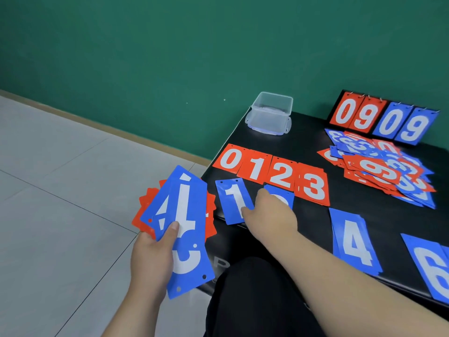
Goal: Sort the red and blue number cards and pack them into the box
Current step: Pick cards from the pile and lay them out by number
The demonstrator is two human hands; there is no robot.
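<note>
Numbers: red cards (272, 173) read 0, 1, 2, 3; scoreboard (384, 120), far right, 0909.
Left hand (150, 261): grips fanned cards (179, 215) left of black surface (303, 142).
Right hand (269, 212): on near blue cards (230, 200), grip unclear.
Box (271, 115): clear, far corner, by green wall (170, 57).

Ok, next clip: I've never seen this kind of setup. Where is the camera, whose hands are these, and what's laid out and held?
No machine: a person wears one camera on the head, looking down at their own hands. The left hand grips a fan of cards, blue and red. The right hand rests on a blue card on the black table, beside the blue 1; its fingers are hidden, so whether it grips that card I cannot tell. Behind lie red cards 0 to 3 in a row; to the right, a blue 4 and a blue 6. Farther back are a mixed heap, a scoreboard showing 0909 and a clear plastic box.
</note>
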